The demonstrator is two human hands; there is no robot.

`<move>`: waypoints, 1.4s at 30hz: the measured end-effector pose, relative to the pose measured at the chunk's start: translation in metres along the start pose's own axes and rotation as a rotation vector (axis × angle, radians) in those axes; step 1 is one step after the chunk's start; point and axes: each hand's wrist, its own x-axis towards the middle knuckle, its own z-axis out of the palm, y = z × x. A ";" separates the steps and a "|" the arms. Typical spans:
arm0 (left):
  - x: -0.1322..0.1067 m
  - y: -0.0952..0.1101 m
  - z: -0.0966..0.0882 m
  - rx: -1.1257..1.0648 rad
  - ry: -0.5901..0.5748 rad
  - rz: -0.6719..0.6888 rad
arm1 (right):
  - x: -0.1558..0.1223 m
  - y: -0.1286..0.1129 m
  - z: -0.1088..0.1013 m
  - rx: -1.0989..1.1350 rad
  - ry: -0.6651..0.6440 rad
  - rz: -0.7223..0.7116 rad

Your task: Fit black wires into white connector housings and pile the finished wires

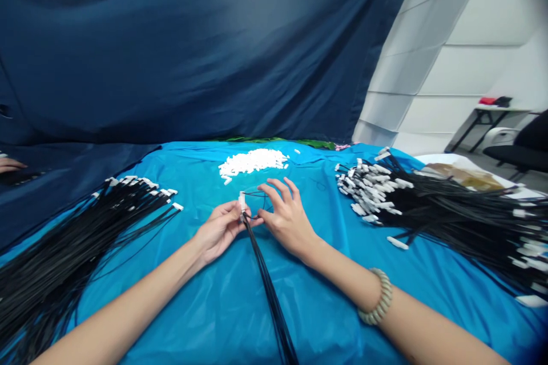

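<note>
My left hand [219, 232] is shut on a small white plastic connector [242, 201] at the end of a bundle of thin black wires [269, 296]. The bundle hangs toward me across the blue sheet. My right hand [289, 219] lies beside it with the fingers spread and the thumb reaching in near the wires just under the connector. A thin wire loop [261, 199] rises behind the connector, in front of my right fingers. Whether my right hand pinches any wire is hidden.
A blue plastic sheet [201, 319] covers the table. A heap of small white connectors [252, 161] lies ahead. Large bunches of black wires with white ends lie left [77, 239] and right [445, 211]. Another person's hand [8, 165] shows at far left.
</note>
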 end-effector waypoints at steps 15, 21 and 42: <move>0.004 -0.004 -0.010 0.131 0.057 -0.048 | 0.005 0.007 -0.019 0.399 -0.036 0.005; 0.003 -0.003 -0.010 0.306 0.015 -0.064 | 0.001 0.006 -0.013 0.415 -0.066 0.019; 0.003 -0.004 -0.005 0.280 -0.032 -0.045 | 0.000 0.007 -0.015 0.347 -0.113 -0.089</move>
